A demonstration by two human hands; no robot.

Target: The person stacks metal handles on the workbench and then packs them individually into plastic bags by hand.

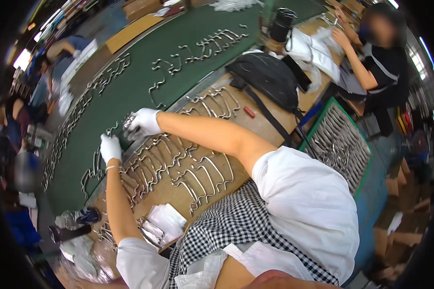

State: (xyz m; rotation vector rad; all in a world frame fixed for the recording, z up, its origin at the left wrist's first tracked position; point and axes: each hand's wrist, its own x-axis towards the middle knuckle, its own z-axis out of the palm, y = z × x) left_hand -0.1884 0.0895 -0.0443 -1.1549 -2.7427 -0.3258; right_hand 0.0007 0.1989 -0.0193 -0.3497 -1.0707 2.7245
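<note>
Far left, a chain of thin, shiny bent metal rods [65, 132] runs along a smooth green belt [135, 82]. Left hand [111, 148], white fabric glove, pale band at wrist, forearm rising steeply from the near edge; fingers pinched on a wavy metal piece [112, 130] poking past the tips, over the belt's near edge. Right hand [144, 124] just beside it, a bit farther, hands apart; forearm reaches across from the right, elbow bent, wrist nearly straight, glove white with a grey palm side, fingers curled, can't tell if clamped on anything. Below and between the forearms, more bent rods [154, 178], glossy, S-curved, in rows on the flat brown table [260, 124]. Near, clear plastic bags [165, 222], stacked, crinkled. Right of the rods, small red cylinder [249, 112]; farther, soft black bag [267, 77] with strap. Farther right, green-rimmed crate [365, 166] packed with slim metal pieces. Far right, seated co-worker [383, 70] in dark shirt, hands raised.
</note>
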